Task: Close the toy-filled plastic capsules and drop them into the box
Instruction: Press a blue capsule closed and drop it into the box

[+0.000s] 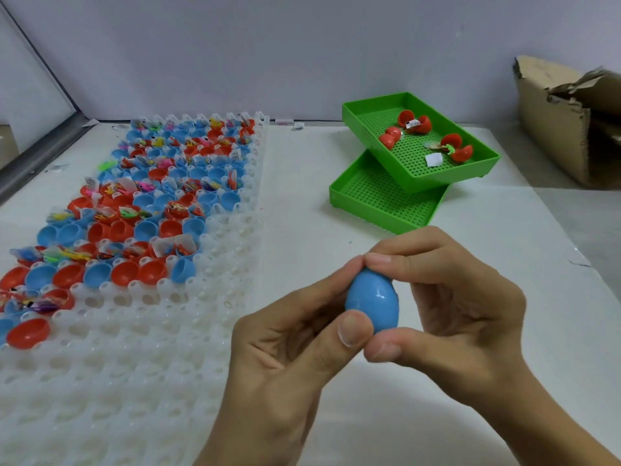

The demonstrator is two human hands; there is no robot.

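In hand: my left hand and right hand both pinch one blue capsule over the table's near edge, halves together (seam looks shut).
Left to do: many open red and blue capsule halves in the white holder tray, left side.
Box: cardboard box at far right corner; contents hidden.

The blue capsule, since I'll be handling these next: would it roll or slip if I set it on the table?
The blue capsule is egg-shaped with no flat side, so it would probably roll. Its glossy shell shows glare, so it may be slippery. Both hands pinch it at its ends, which suggests it is stiff.
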